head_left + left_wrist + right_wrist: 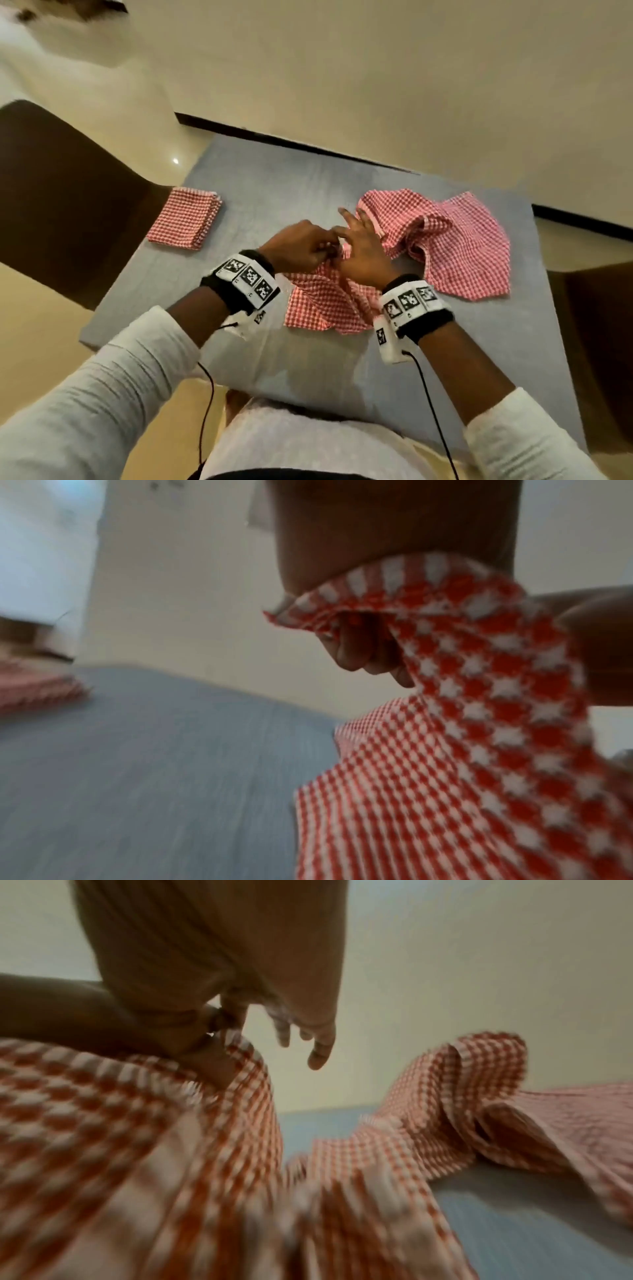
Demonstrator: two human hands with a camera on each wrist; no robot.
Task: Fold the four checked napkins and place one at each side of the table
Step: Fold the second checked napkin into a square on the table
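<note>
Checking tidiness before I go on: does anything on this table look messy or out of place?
Only the crumpled napkins, bunched unfolded at the table's far right, beside the neat folded napkin at left.
</note>
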